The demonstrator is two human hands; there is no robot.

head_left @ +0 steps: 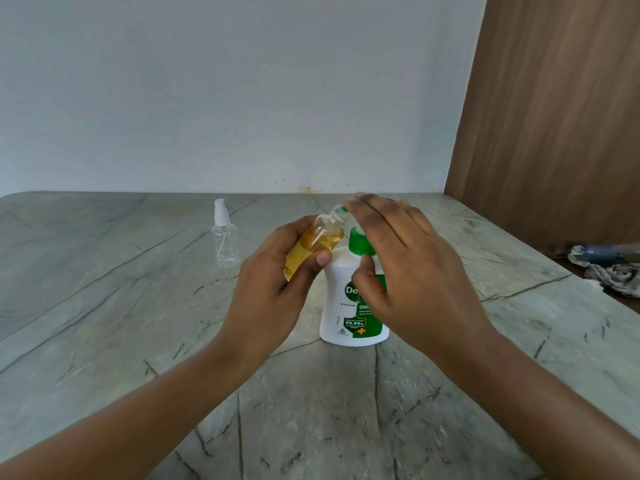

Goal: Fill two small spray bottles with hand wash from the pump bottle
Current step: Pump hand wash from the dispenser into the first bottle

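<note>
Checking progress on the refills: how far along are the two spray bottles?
Nothing looks finished. In hand: the left hand holds an uncapped bottle, mostly filled with amber wash, tilted at the nozzle of the pump bottle; the right hand rests on its top. Left: capping it, then filling the empty bottle standing behind, sprayer still on.

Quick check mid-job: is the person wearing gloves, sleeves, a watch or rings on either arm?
No. The left hand and right hand are bare, with no gloves or rings. The left forearm and right forearm are uncovered to the frame's edge: no sleeve, watch or bracelet shows.
</note>
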